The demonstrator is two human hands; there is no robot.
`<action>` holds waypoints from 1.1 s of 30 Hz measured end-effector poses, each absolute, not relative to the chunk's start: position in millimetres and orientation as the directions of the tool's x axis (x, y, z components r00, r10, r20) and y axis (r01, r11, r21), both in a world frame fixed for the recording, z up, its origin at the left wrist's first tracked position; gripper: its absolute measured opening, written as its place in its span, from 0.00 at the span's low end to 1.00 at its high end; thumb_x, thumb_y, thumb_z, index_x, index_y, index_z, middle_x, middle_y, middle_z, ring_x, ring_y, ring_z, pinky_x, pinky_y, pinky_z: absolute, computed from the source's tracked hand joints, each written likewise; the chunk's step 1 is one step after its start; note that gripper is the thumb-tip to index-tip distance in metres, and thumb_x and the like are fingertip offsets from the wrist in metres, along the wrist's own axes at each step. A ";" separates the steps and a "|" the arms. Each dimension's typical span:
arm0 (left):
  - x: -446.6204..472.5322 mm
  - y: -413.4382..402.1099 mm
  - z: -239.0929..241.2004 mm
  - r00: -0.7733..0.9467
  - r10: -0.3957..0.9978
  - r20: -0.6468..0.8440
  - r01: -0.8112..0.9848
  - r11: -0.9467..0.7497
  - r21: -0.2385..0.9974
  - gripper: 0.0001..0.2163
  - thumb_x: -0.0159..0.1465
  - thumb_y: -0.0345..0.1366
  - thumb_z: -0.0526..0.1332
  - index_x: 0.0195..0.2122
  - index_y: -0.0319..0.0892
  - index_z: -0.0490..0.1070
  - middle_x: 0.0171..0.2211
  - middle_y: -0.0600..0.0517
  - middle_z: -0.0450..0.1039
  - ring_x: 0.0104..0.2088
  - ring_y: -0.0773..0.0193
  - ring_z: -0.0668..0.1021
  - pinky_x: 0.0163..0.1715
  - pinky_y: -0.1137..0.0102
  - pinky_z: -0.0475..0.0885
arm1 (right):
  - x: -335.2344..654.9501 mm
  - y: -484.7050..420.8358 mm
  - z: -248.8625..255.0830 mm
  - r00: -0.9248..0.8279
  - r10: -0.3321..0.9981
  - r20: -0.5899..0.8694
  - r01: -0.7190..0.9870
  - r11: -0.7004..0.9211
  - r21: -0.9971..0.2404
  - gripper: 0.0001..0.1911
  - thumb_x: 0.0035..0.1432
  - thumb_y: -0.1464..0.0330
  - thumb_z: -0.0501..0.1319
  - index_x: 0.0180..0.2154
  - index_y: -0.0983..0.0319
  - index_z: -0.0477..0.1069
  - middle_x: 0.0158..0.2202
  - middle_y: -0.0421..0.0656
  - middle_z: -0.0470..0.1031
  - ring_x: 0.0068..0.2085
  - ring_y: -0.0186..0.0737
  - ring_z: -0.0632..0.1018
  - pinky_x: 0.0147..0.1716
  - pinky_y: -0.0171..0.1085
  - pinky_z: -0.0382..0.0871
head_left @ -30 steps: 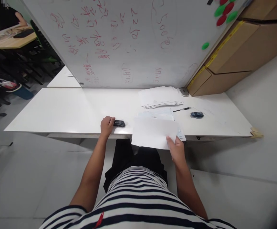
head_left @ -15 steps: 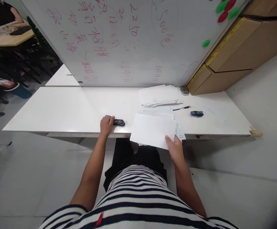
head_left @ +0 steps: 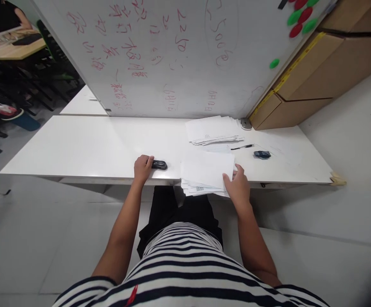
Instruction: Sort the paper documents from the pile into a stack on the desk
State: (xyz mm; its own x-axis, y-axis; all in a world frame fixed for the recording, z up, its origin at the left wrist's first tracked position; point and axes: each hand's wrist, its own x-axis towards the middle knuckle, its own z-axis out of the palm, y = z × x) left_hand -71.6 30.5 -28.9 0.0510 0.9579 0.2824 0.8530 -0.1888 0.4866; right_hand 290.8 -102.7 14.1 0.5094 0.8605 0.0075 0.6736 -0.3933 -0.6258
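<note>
My left hand (head_left: pixel 143 169) is closed around one end of a black stapler (head_left: pixel 159 164) lying near the desk's front edge. My right hand (head_left: pixel 239 186) grips the right edge of a blank white sheet of paper (head_left: pixel 207 168), thumb on top, the other fingers partly hidden. Under that sheet, printed papers (head_left: pixel 201 188) stick out past the front edge of the desk, above my lap. Whether the hand also pinches some of these, I cannot make out. Behind them sits another stack of papers (head_left: pixel 215 129), its edges uneven.
On the white desk (head_left: pixel 86 147), a pen (head_left: pixel 242 147) and a small dark object (head_left: pixel 262 154) lie at the right. A whiteboard (head_left: pixel 185 59) with red writing stands along the back. Cardboard boxes (head_left: pixel 313 72) are piled at the right, beside a grey device (head_left: pixel 245 123).
My right hand has moved the sheet away from me, further over the desk, and straightened it. Printed papers now show below its near edge. The left hand and stapler stay put.
</note>
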 end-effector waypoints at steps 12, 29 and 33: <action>-70.9 29.3 -27.3 0.050 0.963 0.265 0.858 -0.177 0.483 0.18 0.69 0.45 0.45 0.23 0.45 0.57 0.27 0.50 0.66 0.33 0.60 0.68 0.34 0.66 0.59 | 273.2 -99.2 -2.9 0.268 0.930 0.251 0.943 -0.200 -0.268 0.26 0.65 0.58 0.46 0.60 0.62 0.59 0.66 0.54 0.53 0.67 0.55 0.50 0.60 0.58 0.47; -71.6 28.1 -26.7 0.055 0.960 0.275 0.846 -0.191 0.497 0.19 0.69 0.46 0.45 0.23 0.45 0.56 0.26 0.50 0.65 0.32 0.60 0.68 0.33 0.66 0.58 | 270.2 -94.9 -11.9 0.168 0.985 -0.039 0.962 -0.172 -0.212 0.28 0.66 0.57 0.43 0.64 0.60 0.54 0.69 0.52 0.45 0.68 0.56 0.47 0.61 0.63 0.41; -71.6 28.4 -27.4 0.053 0.958 0.282 0.850 -0.191 0.491 0.18 0.69 0.46 0.45 0.23 0.45 0.57 0.27 0.50 0.66 0.32 0.60 0.68 0.33 0.66 0.58 | 269.6 -97.3 -12.3 0.165 0.986 -0.026 0.966 -0.166 -0.198 0.28 0.66 0.57 0.43 0.64 0.60 0.55 0.69 0.52 0.46 0.68 0.56 0.47 0.61 0.63 0.42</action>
State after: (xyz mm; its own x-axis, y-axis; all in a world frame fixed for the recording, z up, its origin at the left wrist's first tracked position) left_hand -71.6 28.4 -27.4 0.0526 0.9580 0.2819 0.8500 -0.1911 0.4909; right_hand 269.6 -97.3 -12.3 0.1645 0.9860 -0.0262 0.9660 -0.1664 -0.1979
